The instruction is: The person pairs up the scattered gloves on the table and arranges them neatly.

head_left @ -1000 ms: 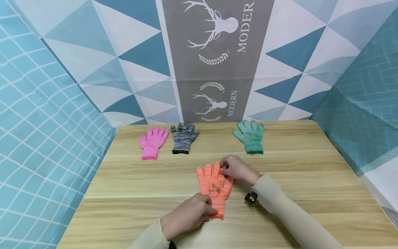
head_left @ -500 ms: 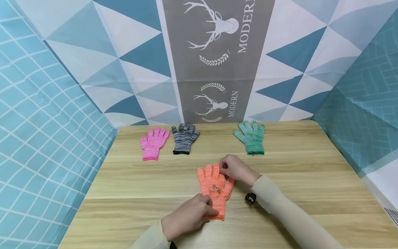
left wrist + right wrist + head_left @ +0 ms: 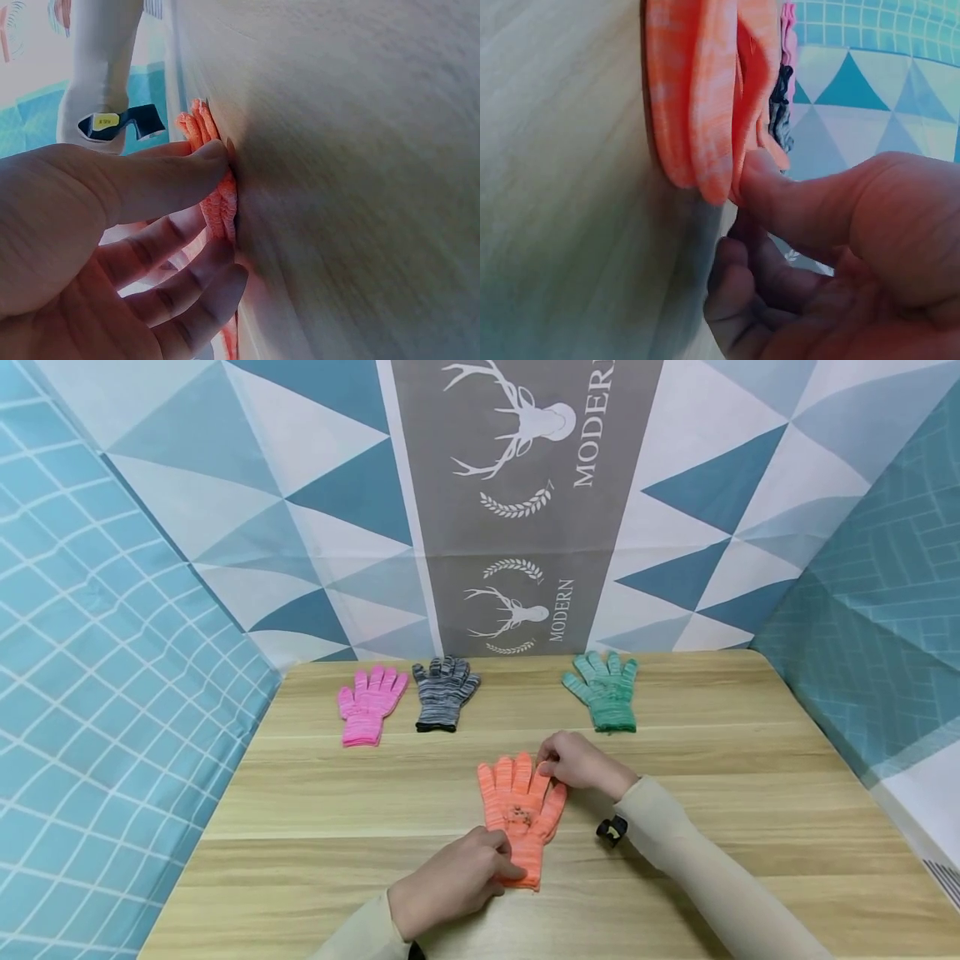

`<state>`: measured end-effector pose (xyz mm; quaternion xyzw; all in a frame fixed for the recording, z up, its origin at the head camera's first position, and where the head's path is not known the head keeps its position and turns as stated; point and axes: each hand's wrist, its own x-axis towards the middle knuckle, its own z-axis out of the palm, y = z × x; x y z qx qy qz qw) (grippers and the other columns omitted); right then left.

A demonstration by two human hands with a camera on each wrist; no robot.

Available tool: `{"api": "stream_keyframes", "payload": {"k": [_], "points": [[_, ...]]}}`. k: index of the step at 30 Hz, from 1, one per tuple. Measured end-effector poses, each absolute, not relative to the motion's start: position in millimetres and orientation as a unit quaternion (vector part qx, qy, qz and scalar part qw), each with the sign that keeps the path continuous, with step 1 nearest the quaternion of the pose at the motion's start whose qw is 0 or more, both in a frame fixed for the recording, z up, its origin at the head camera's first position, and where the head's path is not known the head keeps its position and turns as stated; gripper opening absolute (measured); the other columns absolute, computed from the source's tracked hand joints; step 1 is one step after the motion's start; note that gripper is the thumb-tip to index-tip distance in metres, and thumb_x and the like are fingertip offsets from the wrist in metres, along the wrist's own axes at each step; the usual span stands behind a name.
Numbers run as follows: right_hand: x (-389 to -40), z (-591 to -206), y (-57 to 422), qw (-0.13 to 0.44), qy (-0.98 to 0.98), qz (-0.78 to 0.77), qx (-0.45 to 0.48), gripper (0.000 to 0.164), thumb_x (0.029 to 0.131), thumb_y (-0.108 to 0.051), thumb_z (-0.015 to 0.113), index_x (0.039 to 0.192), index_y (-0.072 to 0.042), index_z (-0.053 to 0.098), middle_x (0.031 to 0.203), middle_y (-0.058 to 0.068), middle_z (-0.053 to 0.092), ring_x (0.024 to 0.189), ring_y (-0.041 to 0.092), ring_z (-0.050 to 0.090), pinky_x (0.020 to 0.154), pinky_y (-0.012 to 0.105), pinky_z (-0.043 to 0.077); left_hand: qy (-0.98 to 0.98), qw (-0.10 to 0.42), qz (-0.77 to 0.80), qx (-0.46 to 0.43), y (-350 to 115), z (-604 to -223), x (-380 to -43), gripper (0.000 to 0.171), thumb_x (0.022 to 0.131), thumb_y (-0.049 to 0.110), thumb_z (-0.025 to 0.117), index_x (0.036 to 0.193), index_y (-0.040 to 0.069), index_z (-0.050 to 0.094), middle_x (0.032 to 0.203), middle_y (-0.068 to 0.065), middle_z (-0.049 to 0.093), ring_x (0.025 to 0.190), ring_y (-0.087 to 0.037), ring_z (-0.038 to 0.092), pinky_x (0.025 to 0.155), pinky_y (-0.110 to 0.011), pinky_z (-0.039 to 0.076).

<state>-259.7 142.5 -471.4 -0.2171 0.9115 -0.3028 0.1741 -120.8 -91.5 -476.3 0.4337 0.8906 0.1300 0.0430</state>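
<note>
An orange knitted glove lies on the wooden table, fingers pointing away and dark marks on its palm. My left hand holds its cuff, thumb across the cuff and curved fingers at the left edge; the left wrist view shows the thumb against the orange fabric. With thumb and fingertips, my right hand pinches the tip of one glove finger near the thumb side. In the right wrist view, that orange finger rises beside two flatter ones.
Along the table's back edge lie a pink glove, a grey-black glove and a green glove. A patterned cloth wall stands behind them, with blue sheets at both sides.
My right hand has shifted slightly right, and the pinched glove finger has swung out from its neighbour, showing more clearly. The left hand stays at the cuff.
</note>
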Motion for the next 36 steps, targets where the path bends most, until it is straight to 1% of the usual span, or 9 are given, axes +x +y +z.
{"api": "stream_keyframes", "payload": {"k": [3,7,12,15,21,26,31,34,36], "points": [[-262.3,-474.6,142.9,0.156,0.915,-0.315,-0.199,0.005,0.099,-0.008,0.068,0.098,-0.005,0.071,0.081,0.004,0.066,0.063,0.015,0.052,0.062,0.029,0.045,0.888,0.035,0.125,0.441,-91.1,-476.2,-121.1,0.026,0.084,0.014,0.084,0.103,0.031,0.08,0.093,0.008,0.062,0.082,-0.004,0.052,0.075,-0.016,0.044],[-265.4,-478.5,143.0,0.143,0.914,-0.333,-0.181,0.003,0.097,-0.007,0.07,0.096,-0.005,0.067,0.081,0.004,0.064,0.065,0.015,0.052,0.064,0.029,0.045,0.886,0.033,0.13,0.444,-90.5,-476.0,-121.9,0.02,0.088,0.016,0.081,0.101,0.032,0.081,0.09,0.009,0.061,0.08,-0.002,0.051,0.074,-0.015,0.043],[-268.0,-475.0,140.7,0.164,0.916,-0.314,-0.188,0.004,0.095,-0.007,0.073,0.096,-0.008,0.069,0.083,0.004,0.065,0.068,0.015,0.055,0.065,0.031,0.047,0.886,0.023,0.127,0.446,-91.8,-476.9,-121.7,0.017,0.089,0.019,0.081,0.1,0.031,0.081,0.089,0.009,0.061,0.079,-0.002,0.051,0.075,-0.015,0.043],[-268.1,-472.1,138.1,0.171,0.917,-0.304,-0.192,0.003,0.096,-0.008,0.071,0.099,-0.009,0.071,0.088,0.004,0.067,0.073,0.015,0.057,0.067,0.032,0.049,0.886,0.018,0.123,0.447,-91.7,-478.0,-121.8,0.015,0.088,0.019,0.082,0.098,0.031,0.08,0.089,0.009,0.061,0.08,-0.002,0.052,0.076,-0.016,0.044],[-269.6,-473.3,129.4,0.15,0.912,-0.327,-0.199,0.018,0.102,-0.017,0.063,0.112,-0.007,0.074,0.103,0.005,0.072,0.086,0.014,0.064,0.077,0.035,0.055,0.885,0.012,0.128,0.448,-91.5,-478.5,-121.2,0.016,0.088,0.016,0.081,0.095,0.031,0.081,0.084,0.009,0.057,0.079,-0.002,0.051,0.075,-0.017,0.044],[-270.4,-472.9,122.9,0.149,0.897,-0.356,-0.217,0.024,0.103,-0.02,0.063,0.119,-0.004,0.072,0.102,0.006,0.072,0.084,0.014,0.064,0.075,0.034,0.054,0.884,0.007,0.124,0.452,-90.9,-477.2,-121.1,0.016,0.085,0.017,0.084,0.094,0.029,0.081,0.085,0.009,0.058,0.078,-0.002,0.052,0.074,-0.016,0.044],[-270.2,-470.7,118.5,0.15,0.897,-0.343,-0.236,0.014,0.101,-0.01,0.065,0.107,-0.005,0.077,0.098,0.006,0.074,0.082,0.012,0.064,0.071,0.03,0.054,0.884,0.004,0.132,0.449,-90.8,-476.2,-120.5,0.013,0.082,0.017,0.085,0.091,0.026,0.081,0.086,0.007,0.062,0.077,-0.005,0.055,0.074,-0.017,0.043],[-270.7,-470.8,116.3,0.156,0.899,-0.334,-0.238,0.015,0.101,-0.006,0.064,0.1,-0.008,0.079,0.095,0.004,0.075,0.079,0.012,0.063,0.068,0.029,0.052,0.886,0.011,0.143,0.441,-91.0,-475.7,-120.1,0.012,0.084,0.017,0.083,0.092,0.026,0.082,0.087,0.006,0.063,0.077,-0.005,0.055,0.075,-0.017,0.043],[-271.1,-471.4,114.9,0.162,0.899,-0.331,-0.238,0.015,0.1,-0.006,0.064,0.099,-0.009,0.079,0.094,0.004,0.074,0.078,0.011,0.062,0.068,0.028,0.051,0.888,0.014,0.141,0.438,-91.0,-475.2,-119.8,0.012,0.084,0.017,0.083,0.092,0.026,0.082,0.087,0.006,0.062,0.078,-0.006,0.055,0.075,-0.017,0.043]]}}
